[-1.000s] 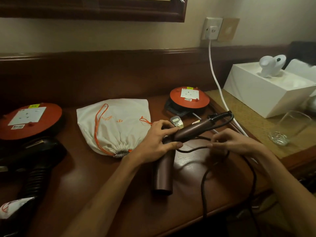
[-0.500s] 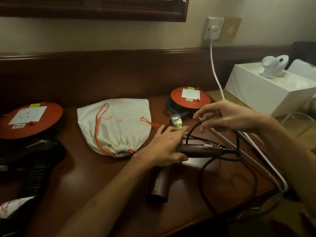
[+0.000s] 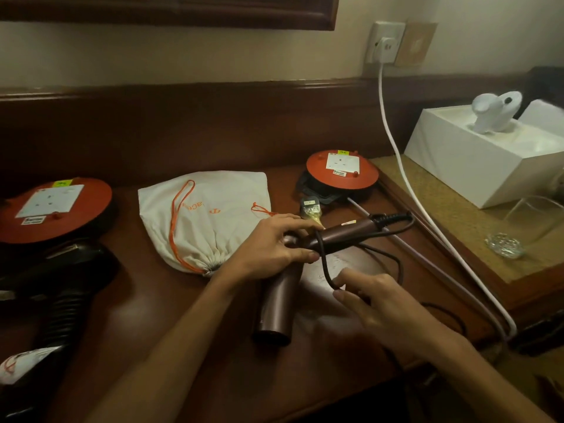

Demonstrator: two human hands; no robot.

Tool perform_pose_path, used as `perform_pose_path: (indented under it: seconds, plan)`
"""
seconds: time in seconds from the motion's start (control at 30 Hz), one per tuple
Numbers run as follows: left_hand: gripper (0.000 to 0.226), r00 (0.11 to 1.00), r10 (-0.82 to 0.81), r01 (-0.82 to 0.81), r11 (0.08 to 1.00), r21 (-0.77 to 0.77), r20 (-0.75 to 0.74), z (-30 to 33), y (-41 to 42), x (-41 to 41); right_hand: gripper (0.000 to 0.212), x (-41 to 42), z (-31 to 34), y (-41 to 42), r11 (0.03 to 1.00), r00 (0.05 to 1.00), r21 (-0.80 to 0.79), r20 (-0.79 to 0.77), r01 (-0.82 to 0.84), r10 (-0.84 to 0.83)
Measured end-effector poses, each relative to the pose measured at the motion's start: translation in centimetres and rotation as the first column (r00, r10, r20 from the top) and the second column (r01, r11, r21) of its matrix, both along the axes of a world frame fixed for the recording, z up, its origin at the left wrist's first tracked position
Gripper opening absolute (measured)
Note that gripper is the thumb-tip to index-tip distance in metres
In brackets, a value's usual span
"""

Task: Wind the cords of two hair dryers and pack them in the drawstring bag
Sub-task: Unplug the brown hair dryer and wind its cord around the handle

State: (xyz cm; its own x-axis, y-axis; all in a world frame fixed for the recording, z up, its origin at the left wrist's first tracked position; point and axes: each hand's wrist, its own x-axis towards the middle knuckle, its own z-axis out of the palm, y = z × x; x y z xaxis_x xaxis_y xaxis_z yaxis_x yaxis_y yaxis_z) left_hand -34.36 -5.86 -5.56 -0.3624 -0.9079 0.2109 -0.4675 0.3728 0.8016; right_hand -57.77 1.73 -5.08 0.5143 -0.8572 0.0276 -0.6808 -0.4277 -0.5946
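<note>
While your left hand (image 3: 271, 245) grips the brown hair dryer (image 3: 293, 270) at its bend, the barrel points down between both hands — matte, metallic brown. Your right hand (image 3: 372, 297) pinches the dark cord (image 3: 323, 264), looped once over the handle. The drawstring bag (image 3: 204, 218) lies just beyond your left hand — cream, orange strings.

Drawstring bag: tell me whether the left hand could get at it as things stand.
Probably yes. The left hand grips the brown hair dryer right beside the drawstring bag, nothing lying between, though it would have to let go first.
</note>
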Motion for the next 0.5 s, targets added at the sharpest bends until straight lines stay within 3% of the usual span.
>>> perform_pose_path:
  seconds: [0.1,0.23,0.4,0.5]
  plan:
    - [0.049,1.000,-0.018,0.018,1.000,0.004,-0.015,0.4,0.0,0.0,0.012,-0.4,-1.5,-1.6,1.000,0.999,0.016,0.039,-0.022,0.022]
    - [0.048,0.997,-0.052,0.053,0.998,0.014,-0.052,0.7,0.0,0.7,0.014,0.6,-2.1,-3.3,0.997,0.996,0.025,-0.037,-0.075,0.076]
    - [0.049,0.995,-0.094,0.095,0.995,0.010,-0.039,0.4,0.4,1.1,0.009,-0.1,-2.1,-6.6,0.987,0.999,0.159,-0.042,0.007,0.000]
    - [0.050,0.990,-0.141,0.140,0.989,0.040,0.027,0.8,0.1,1.1,0.008,-1.4,-1.1,-9.0,0.971,0.990,0.233,-0.139,0.054,-0.021]
